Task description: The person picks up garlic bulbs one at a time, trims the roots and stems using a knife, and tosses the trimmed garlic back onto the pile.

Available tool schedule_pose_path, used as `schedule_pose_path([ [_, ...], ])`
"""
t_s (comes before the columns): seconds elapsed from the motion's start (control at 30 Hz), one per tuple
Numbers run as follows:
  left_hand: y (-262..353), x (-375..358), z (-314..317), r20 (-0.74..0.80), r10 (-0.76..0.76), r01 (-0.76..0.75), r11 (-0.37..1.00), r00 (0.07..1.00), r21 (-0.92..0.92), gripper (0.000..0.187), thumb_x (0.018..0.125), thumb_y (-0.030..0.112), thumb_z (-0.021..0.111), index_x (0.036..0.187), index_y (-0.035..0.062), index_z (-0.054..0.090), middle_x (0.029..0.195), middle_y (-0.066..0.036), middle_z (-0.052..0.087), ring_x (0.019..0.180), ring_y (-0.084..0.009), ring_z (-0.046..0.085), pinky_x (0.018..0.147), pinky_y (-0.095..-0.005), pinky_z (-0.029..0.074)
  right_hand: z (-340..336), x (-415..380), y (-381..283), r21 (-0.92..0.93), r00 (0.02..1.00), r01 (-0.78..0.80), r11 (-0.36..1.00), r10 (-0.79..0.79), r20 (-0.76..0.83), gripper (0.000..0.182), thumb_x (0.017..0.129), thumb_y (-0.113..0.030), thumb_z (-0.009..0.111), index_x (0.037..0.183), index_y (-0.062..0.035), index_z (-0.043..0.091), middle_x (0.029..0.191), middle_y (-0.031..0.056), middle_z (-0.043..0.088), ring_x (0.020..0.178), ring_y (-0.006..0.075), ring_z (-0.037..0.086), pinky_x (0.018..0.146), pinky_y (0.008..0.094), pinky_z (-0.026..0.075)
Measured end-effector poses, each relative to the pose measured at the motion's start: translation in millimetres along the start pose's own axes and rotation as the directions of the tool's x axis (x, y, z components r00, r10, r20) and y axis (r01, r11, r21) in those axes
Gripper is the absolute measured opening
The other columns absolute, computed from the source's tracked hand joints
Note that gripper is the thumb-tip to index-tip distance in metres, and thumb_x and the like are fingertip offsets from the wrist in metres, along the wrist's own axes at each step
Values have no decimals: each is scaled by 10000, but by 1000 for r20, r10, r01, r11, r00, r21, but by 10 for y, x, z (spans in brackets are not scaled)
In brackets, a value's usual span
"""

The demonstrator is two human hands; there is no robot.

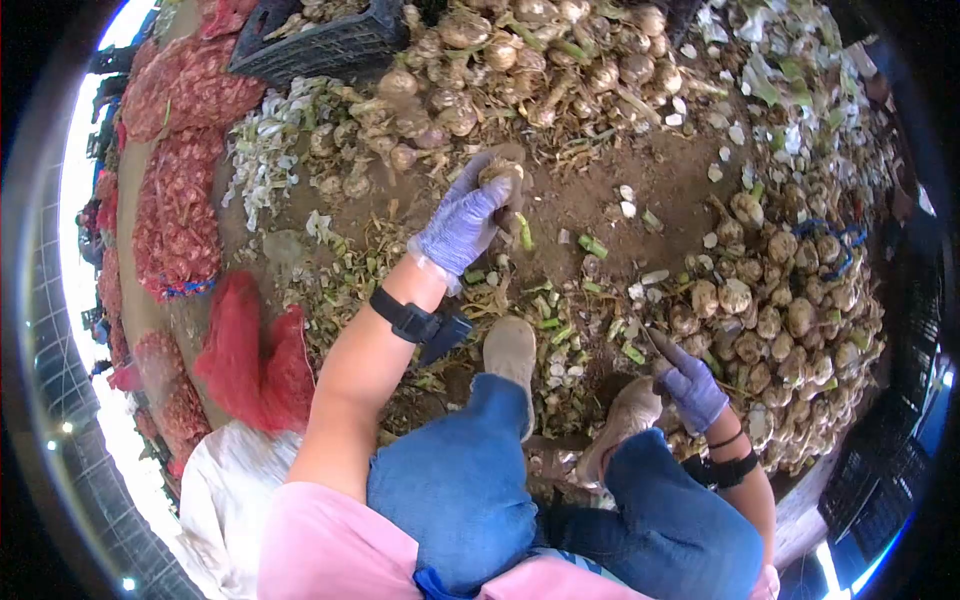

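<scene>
My left hand (pixel 468 217), in a purple glove with dirt-darkened fingers, is closed around a garlic bulb (pixel 503 174) in front of the large garlic heap (pixel 490 55). Part of the bulb is hidden by the fingers. Lower down on the right, my gloved right hand (pixel 692 392) is closed beside my right knee. A dark, narrow shape (pixel 661 346) points up and left from its fingers; what it is I cannot make out. Next to this hand lies a pile of trimmed garlic bulbs (pixel 775 320). Cut green stem pieces (pixel 592 246) litter the dirt floor between my hands.
Red mesh sacks (pixel 180 210) full of garlic line the left side, near a slack red mesh bag (pixel 255 360). A black crate (pixel 325 45) stands at the upper left. Dark crates (pixel 875 490) are at the right edge. My shoes (pixel 511 355) rest among the scraps.
</scene>
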State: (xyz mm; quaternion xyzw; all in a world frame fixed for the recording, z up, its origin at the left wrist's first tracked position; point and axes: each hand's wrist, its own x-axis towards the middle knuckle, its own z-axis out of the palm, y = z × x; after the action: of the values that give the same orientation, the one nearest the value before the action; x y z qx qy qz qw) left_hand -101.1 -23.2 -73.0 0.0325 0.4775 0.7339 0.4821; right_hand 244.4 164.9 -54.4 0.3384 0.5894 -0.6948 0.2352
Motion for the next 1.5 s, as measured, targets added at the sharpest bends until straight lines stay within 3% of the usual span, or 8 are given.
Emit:
schedule_pose_path([
  [0.33, 255, 157, -121, -133, -189, 168, 974, 973, -153, 590, 962, 595, 378, 1078, 82, 647, 880, -92, 680, 689, -188, 629, 498, -314, 496, -14, 40, 51, 20, 1000, -6, 1000, 6, 2, 569, 954, -277, 552, 1477, -142, 374, 811, -25, 548, 634, 68, 473, 574, 237, 447],
  [0.53, 209, 151, -241, 113, -45, 71, 970, 993, -233, 552, 940, 492, 531, 1261, 44, 550, 1081, -124, 663, 830, -219, 659, 688, -377, 561, 5, 62, -1, 42, 1000, -31, 999, 31, 0, 571, 953, -262, 553, 1479, -142, 369, 858, -19, 564, 670, 70, 496, 590, 235, 460],
  [0.8, 182, -9, 19, -13, 194, -166, 869, 981, 466, 559, 763, 27, 753, 1272, 75, 526, 1150, -18, 592, 1021, -148, 582, 920, -293, 487, -22, 58, -188, -180, 999, 12, 984, -20, -45, 577, 935, -266, 566, 1460, -107, 387, 910, 40, 606, 670, 71, 511, 602, 251, 473],
  [0.9, 42, -87, 263, -6, 149, -111, 756, 989, 646, 608, 726, 1, 781, 1269, 85, 521, 1136, -10, 587, 1009, -137, 575, 919, -275, 483, 29, 135, -390, -590, 786, 480, 649, -617, -39, 554, 933, -323, 531, 1419, -78, 425, 1006, 220, 649, 803, 337, 672, 728, 371, 523],
  [1.0, -81, -178, 495, 129, 99, -160, 743, 987, 650, 583, 751, 57, 789, 1258, 81, 503, 1105, -29, 576, 986, -130, 564, 878, -281, 490, 58, 20, -828, -627, 801, 502, 595, -593, 78, 592, 923, -365, 559, 1412, -61, 422, 1103, 255, 622, 960, 392, 645, 817, 400, 509],
  [1.17, 97, -422, 923, 193, -146, 63, 922, 970, 382, 633, 790, 148, 786, 1321, 45, 457, 1076, -37, 556, 945, -118, 561, 831, -282, 506, 142, 3, -956, -390, 854, 447, 805, -514, -83, 683, 904, -370, 620, 1444, -41, 364, 1139, 173, 625, 994, 278, 629, 866, 358, 479],
  [1.33, -293, -439, 1072, 496, 234, -547, 422, 836, 723, 659, 738, 134, 800, 1297, 42, 463, 1133, -173, 591, 977, -309, 635, 801, -400, 537, 242, 148, -1050, 27, 849, 499, 866, -482, -217, 829, 846, -284, 721, 1484, -9, 268, 1296, 62, 522, 1152, 122, 490, 979, 294, 413],
  [1.5, -328, -522, 1278, 535, 215, -575, 235, 817, 784, 699, 665, 93, 800, 1280, 67, 470, 1122, -186, 596, 997, -394, 612, 851, -441, 525, 343, 71, -1121, 486, 911, 413, 770, -352, -217, 864, 826, -143, 728, 1503, -11, 208, 1374, 89, 470, 1205, 139, 467, 1001, 284, 405],
])
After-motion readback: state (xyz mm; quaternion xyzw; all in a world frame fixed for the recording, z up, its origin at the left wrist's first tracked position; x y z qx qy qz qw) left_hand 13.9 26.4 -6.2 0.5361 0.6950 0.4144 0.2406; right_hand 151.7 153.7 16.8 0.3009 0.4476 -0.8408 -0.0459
